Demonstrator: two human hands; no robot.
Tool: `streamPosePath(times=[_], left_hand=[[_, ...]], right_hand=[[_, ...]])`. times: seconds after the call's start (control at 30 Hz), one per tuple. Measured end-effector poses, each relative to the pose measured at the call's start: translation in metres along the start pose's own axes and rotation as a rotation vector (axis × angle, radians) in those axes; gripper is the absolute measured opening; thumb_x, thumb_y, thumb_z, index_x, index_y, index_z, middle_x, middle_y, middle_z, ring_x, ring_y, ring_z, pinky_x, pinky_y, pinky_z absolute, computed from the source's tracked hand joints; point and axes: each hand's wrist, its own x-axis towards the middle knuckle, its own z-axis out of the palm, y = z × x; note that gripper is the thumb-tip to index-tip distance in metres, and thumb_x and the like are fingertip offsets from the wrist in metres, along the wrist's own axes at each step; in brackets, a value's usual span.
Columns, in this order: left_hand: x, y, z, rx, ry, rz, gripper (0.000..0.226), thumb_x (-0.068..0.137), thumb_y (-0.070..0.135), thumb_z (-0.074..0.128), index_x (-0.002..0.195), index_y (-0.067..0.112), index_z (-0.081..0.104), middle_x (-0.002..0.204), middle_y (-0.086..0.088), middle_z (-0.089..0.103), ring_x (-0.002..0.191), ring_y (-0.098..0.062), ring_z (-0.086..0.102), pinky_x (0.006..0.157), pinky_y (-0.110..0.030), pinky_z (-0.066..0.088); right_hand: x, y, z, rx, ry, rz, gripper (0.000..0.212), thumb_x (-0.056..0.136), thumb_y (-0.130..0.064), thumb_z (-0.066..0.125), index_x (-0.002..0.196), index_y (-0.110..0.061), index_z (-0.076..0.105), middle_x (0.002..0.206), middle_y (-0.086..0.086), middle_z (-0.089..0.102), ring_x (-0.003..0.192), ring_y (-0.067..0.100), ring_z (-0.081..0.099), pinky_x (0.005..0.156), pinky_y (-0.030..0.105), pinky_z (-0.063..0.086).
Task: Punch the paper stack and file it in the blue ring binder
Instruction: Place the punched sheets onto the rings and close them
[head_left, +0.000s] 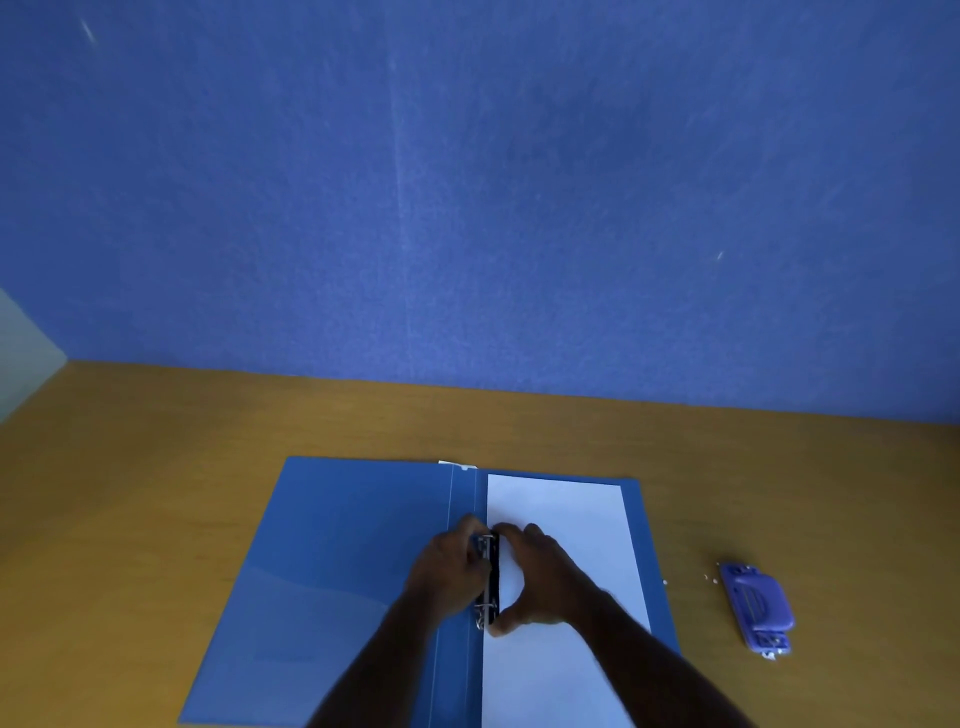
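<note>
The blue ring binder (322, 561) lies open flat on the wooden desk. A white paper stack (566, 525) rests on its right half, its left edge at the black ring mechanism (492, 577). My left hand (449, 569) grips the mechanism from the left, fingers curled on the metal rings. From the right, my right hand (543, 571) pinches the same mechanism, thumb at its near end and fingers at its far end. Whether the rings are closed is hidden by the fingers.
A purple hole punch (758, 605) sits on the desk (130, 467) to the right of the binder, with a few white paper bits around it. A blue partition wall (467, 182) stands behind the desk.
</note>
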Motion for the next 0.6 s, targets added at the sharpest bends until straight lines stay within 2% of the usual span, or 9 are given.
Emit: streamPosePath(times=[0.13, 0.3, 0.5, 0.6], left_hand=[[0.0028, 0.0008, 0.0008, 0.023, 0.015, 0.023, 0.013, 0.09, 0.028, 0.048, 0.102, 0.027, 0.051, 0.076, 0.001, 0.061, 0.073, -0.022, 0.066, 0.065, -0.038, 0.055], [0.0046, 0.0012, 0.0012, 0.008, 0.031, 0.0, 0.008, 0.088, 0.033, 0.047, 0.095, 0.029, 0.049, 0.069, 0.0, 0.06, 0.068, -0.023, 0.065, 0.059, -0.035, 0.052], [0.0079, 0.0004, 0.0011, 0.007, 0.035, 0.007, 0.002, 0.091, 0.032, 0.049, 0.092, 0.03, 0.051, 0.064, 0.006, 0.055, 0.058, -0.014, 0.056, 0.053, -0.027, 0.043], [0.0081, -0.0005, 0.0022, 0.007, 0.04, 0.011, 0.002, 0.091, 0.033, 0.05, 0.09, 0.031, 0.049, 0.066, 0.004, 0.057, 0.06, -0.015, 0.057, 0.053, -0.026, 0.042]], right_hand=[[0.002, -0.001, -0.0024, 0.005, 0.015, 0.005, 0.118, 0.043, -0.054, 0.088, 0.144, -0.032, 0.031, 0.127, 0.0, 0.049, 0.119, 0.021, 0.05, 0.094, 0.034, 0.048], [0.0037, -0.0017, -0.0057, 0.004, 0.006, 0.004, 0.116, 0.045, -0.052, 0.09, 0.143, -0.031, 0.032, 0.127, 0.0, 0.049, 0.118, 0.02, 0.051, 0.092, 0.032, 0.047], [0.0031, -0.0027, -0.0051, 0.005, 0.018, 0.009, 0.116, 0.044, -0.052, 0.09, 0.143, -0.032, 0.032, 0.129, -0.001, 0.049, 0.12, 0.02, 0.051, 0.094, 0.032, 0.047], [0.0031, -0.0034, -0.0052, 0.003, 0.026, 0.017, 0.117, 0.044, -0.052, 0.09, 0.144, -0.032, 0.032, 0.131, -0.001, 0.049, 0.121, 0.02, 0.05, 0.094, 0.032, 0.047]])
